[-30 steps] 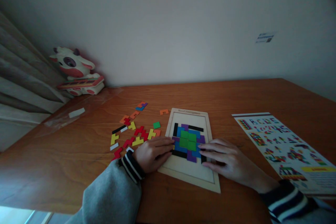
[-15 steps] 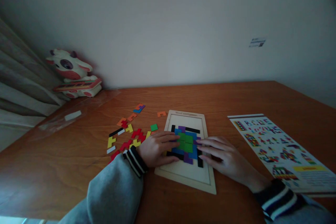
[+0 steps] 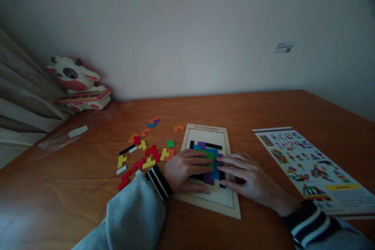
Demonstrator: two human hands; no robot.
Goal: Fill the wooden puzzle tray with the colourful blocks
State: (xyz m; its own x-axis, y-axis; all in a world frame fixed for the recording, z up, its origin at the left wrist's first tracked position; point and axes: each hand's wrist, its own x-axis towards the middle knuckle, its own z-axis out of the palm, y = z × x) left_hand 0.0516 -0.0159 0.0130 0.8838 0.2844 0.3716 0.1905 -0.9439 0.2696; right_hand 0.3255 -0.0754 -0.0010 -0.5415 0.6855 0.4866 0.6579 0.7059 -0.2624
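Note:
A pale wooden puzzle tray [image 3: 231, 203] lies flat on the table. Inside it, green pieces [image 3: 209, 159], blue pieces [image 3: 215, 173], purple pieces [image 3: 209, 179] and black pieces [image 3: 213, 145] form a pattern near the middle. My left hand [image 3: 187, 168] lies over the left part of this pattern with fingers stretched out, covering some pieces. From the right, my right hand [image 3: 243, 172] reaches over the tray's edge. Its fingers are spread, with the tips touching or just above the pieces on that side. Neither hand grips anything that I can see.
Loose red pieces [image 3: 124, 180], yellow pieces [image 3: 149, 163], orange pieces [image 3: 178, 128] and a green square [image 3: 170, 143] lie left of the tray. A printed pattern sheet [image 3: 310, 164] is at right. A cow toy [image 3: 79, 84] stands by the curtain [image 3: 26, 97].
My left hand has moved right, further over the pattern, and now hides more of the green and blue pieces. My right hand stays nearly in place. The view has shifted slightly.

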